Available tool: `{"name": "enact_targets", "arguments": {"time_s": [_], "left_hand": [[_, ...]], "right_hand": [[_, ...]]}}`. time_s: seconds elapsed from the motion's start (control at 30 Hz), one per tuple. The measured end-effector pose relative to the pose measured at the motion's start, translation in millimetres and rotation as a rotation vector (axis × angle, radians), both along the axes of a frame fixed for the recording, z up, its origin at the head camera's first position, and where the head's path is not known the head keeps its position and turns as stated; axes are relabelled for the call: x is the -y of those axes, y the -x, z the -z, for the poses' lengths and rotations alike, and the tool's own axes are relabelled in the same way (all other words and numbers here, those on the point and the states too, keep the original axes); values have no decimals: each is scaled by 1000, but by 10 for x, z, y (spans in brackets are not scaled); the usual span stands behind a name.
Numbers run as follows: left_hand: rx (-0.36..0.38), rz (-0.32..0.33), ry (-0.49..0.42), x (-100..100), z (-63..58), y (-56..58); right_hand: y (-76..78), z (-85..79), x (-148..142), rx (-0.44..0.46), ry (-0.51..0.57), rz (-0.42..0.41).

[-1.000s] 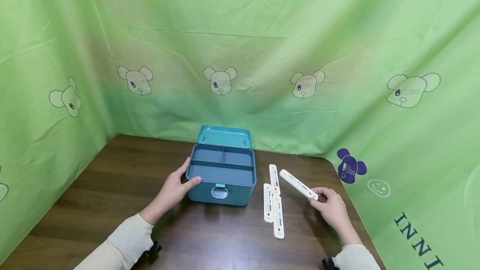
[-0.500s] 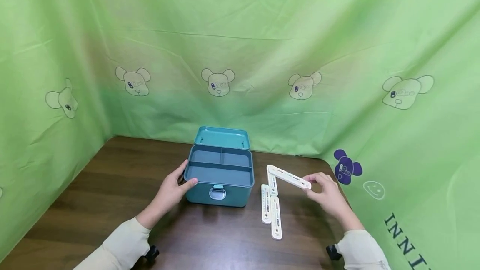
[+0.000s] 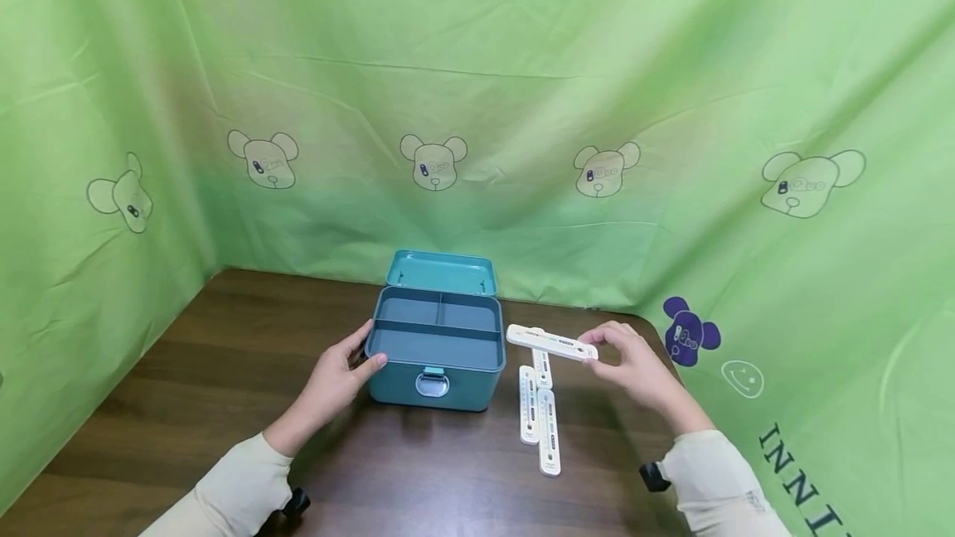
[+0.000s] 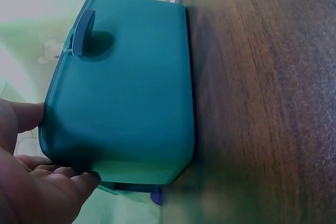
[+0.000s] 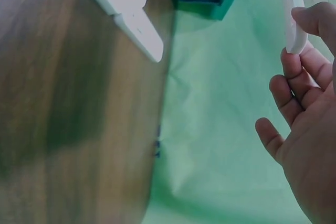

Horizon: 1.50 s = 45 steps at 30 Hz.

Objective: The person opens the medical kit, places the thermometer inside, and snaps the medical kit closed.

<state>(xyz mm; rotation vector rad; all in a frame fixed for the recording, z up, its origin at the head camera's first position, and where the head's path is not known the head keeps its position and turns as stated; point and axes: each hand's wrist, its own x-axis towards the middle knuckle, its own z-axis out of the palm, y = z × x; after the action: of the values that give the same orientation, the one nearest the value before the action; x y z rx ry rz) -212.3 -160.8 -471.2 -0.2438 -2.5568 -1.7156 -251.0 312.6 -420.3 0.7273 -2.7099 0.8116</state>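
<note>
A teal storage box (image 3: 468, 392) stands with its lid (image 3: 442, 273) tipped back, showing a blue-grey divided tray (image 3: 436, 346). My left hand (image 3: 332, 384) holds the box's left front corner, thumb at the front rim and fingers along the side; the left wrist view shows this grip on the box (image 4: 131, 93) closely. Between thumb and fingers, my right hand (image 3: 634, 367) pinches one end of a white thermometer (image 3: 552, 344). Its far end is near the box's right rim. Below it lie three more white thermometers, including a lower one (image 3: 549, 433) and a left one (image 3: 528, 404).
The dark wooden table (image 3: 418, 479) meets a green curtain (image 3: 522, 106) printed with bear heads at the back and sides. A round metal latch (image 3: 433, 384) sits on the box's front.
My right hand has carried the pinched thermometer leftward, over the upper thermometer on the table and up to the box's right side. My left hand stays at the box corner.
</note>
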Motion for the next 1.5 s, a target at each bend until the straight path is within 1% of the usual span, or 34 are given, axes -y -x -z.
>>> {"name": "enact_targets", "arguments": {"time_s": [0.1,0.23,0.4,0.53,0.67,0.8,1.03,1.3,1.5], "left_hand": [[-12,3,19,-10,-2,-1],[-9,7,29,-13,-13,0],[-10,4,49,-19,-30,-20],[-9,4,65,-32,-43,-31],[-1,6,62,-29,-54,-19],[6,5,65,-24,-51,-6],[14,2,74,-31,-72,-31],[-2,2,111,-33,-85,-39],[-9,-6,115,-22,-73,-28]], "right_hand": [[39,-85,87,20,-21,-26],[78,-204,221,38,-51,-62],[126,-347,407,39,-99,-116],[164,-439,541,56,-132,-150],[207,-510,658,67,-168,-191],[246,-549,767,61,-210,-242],[284,-592,939,85,-289,-289],[354,-575,1050,122,-314,-330],[408,-619,1121,178,-338,-395]]}}
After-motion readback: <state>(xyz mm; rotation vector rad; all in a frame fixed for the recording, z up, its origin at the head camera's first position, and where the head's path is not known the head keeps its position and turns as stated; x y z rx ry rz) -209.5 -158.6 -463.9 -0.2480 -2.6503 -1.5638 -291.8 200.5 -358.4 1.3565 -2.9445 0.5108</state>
